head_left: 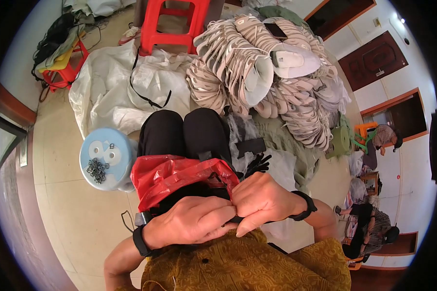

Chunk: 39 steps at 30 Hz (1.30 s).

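Head view. The red bag lies across my lap, with black cloth showing in its mouth. On its near side, my two hands meet over a small dark piece. My right hand is curled in, its thumb and bent forefinger pinching that piece; my left hand has its fingers bent and pressed side by side against it, but the tips are hidden and I cannot tell whether they grip. My knuckles cover most of the piece, so its shape cannot be read, and both hands block part of the bag's near edge.

Left of the bag: a blue stool, bearing a heap of small dark parts. Right of the bag, near it: black gloves, with clear plastic beside them. Beyond the bag, past my knees: a white sheet crossed by a black strap, a red stool and, to the right, stacked shoe parts with a phone on top. Far right of the bag, two people sit well apart from me.
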### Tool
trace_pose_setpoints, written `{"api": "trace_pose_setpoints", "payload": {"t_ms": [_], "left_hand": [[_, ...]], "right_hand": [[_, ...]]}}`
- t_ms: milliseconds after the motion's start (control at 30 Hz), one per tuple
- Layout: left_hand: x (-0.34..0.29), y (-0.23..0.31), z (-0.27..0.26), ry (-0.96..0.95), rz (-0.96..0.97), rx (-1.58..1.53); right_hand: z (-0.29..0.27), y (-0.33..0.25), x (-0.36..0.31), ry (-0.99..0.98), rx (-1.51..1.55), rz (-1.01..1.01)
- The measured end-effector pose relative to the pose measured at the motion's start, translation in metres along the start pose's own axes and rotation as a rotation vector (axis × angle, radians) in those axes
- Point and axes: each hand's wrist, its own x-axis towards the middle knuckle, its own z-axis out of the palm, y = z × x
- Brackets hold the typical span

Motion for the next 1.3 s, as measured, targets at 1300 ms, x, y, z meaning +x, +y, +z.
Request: {"api": "trace_pose_setpoints", "payload": {"t_ms": [1300], "left_hand": [[-0.007, 0.013, 0.017, 0.174, -0.548, -0.371]], "right_hand": [[0.001, 0.014, -0.015, 0.234, -0.246, -0.128]]}}
